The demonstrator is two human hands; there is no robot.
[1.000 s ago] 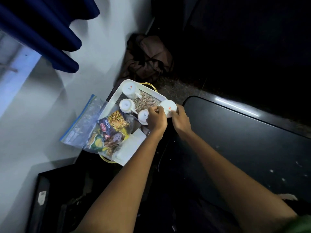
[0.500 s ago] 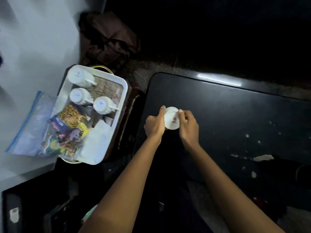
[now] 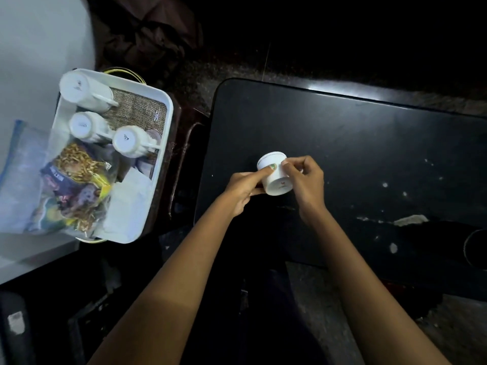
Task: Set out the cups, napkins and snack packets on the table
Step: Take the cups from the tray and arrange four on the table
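A white cup (image 3: 275, 173) with a thin rim line is tilted on its side over the black table (image 3: 355, 143), its base toward me. My left hand (image 3: 243, 188) grips its left side and my right hand (image 3: 305, 180) pinches its right side. To the left stands a white tray (image 3: 164, 143) with three white cups (image 3: 84, 94) (image 3: 87, 126) (image 3: 130, 141) lying upside down. Snack packets (image 3: 76, 185) in a clear bag and a white napkin (image 3: 129, 206) fill the tray's near half.
A clear zip bag (image 3: 18, 177) lies left of the tray on a white surface. A brown bundle of cloth (image 3: 147, 30) sits on the floor beyond. White flecks and a scrap (image 3: 411, 219) mark the table's right part. A dark gap separates tray and table.
Both hands carried the cup from the tray rightward over the table, then tipped it from base-up toward its side. The camera view swung right with them.
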